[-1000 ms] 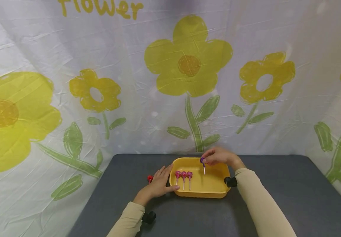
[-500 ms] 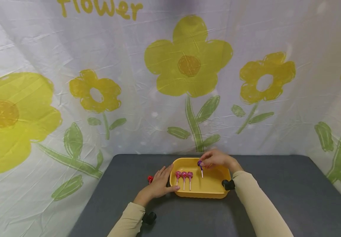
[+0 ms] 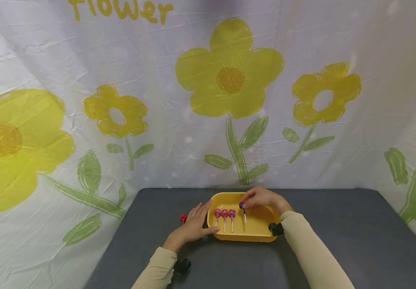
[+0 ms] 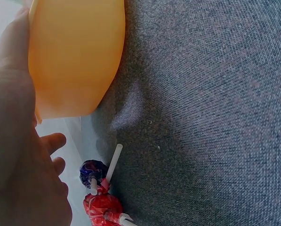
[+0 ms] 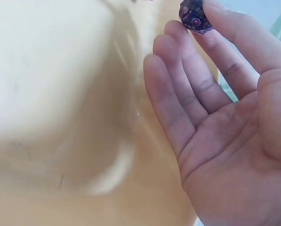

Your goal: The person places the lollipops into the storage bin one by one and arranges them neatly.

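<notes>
My right hand (image 3: 263, 198) pinches a purple-wrapped lollipop (image 5: 195, 17) by its head between thumb and index finger, the white stick pointing toward me. It is over the middle of a yellow tray (image 3: 245, 237). To its left in the tray, three pink lollipops (image 3: 224, 213) lie side by side in a row, heads at the back. My left hand (image 3: 193, 224) rests with straight, spread fingers against the tray's left end, thumb at the front rim. Beside that hand, outside the tray, lie a red lollipop (image 4: 102, 209) and a dark blue one (image 4: 92, 172).
The tray stands on a dark grey table (image 3: 323, 249). Behind the table hangs a white cloth (image 3: 179, 168) printed with yellow flowers. Black wrist cameras sit on both forearms, the right one (image 3: 275, 229) close to the tray's right end.
My right hand has moved left, toward me and lower with the purple lollipop, nearer the pink row. The left hand, tray and pink lollipops have stayed put.
</notes>
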Motion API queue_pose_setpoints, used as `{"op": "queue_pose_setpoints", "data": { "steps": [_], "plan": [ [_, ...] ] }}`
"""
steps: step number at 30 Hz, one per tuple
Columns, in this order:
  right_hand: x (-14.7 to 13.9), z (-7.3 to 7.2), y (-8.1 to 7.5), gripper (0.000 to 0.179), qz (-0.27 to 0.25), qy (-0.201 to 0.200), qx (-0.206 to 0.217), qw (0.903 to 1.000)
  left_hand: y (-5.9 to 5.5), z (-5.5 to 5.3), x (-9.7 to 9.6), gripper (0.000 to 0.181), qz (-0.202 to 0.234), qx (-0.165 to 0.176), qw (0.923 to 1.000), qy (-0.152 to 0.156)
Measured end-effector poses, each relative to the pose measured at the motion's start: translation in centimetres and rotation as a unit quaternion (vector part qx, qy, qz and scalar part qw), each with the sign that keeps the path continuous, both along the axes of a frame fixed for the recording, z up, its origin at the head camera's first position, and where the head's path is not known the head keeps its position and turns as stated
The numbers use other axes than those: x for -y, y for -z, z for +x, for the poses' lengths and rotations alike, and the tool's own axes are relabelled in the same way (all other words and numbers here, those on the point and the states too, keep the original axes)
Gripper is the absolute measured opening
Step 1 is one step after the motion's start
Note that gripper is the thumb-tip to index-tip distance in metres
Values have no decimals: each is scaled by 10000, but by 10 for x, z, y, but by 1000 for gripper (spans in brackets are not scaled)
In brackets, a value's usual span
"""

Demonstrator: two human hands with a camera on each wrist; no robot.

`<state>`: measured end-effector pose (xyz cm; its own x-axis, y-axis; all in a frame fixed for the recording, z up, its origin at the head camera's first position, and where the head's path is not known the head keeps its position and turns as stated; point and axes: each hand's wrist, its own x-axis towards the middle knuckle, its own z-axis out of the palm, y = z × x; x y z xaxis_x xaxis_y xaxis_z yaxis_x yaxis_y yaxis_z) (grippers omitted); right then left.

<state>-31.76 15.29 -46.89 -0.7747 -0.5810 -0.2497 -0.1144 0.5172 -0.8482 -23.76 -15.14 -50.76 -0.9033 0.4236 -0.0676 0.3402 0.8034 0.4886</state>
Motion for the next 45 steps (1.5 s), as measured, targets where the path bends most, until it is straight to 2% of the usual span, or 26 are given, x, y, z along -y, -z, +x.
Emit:
{"op": "queue_pose_setpoints", "data": {
  "steps": [17,30,38,45],
  "plan": [
    [5,-1,10,25,123,82,-203,9997,-2,-1,-1,104,13,-13,10000,-1],
    [10,2,10,20,603,229,-348,9973,-2,-1,0,104,13,3,10000,12],
    [16,4,14,21,437,-36,-308,9986,-1,-1,0,103,-33,-51,10000,27],
    [22,5,14,20,519,-32,-216,9984,3,-1,1,104,-50,-100,9999,65]
  ]
}}
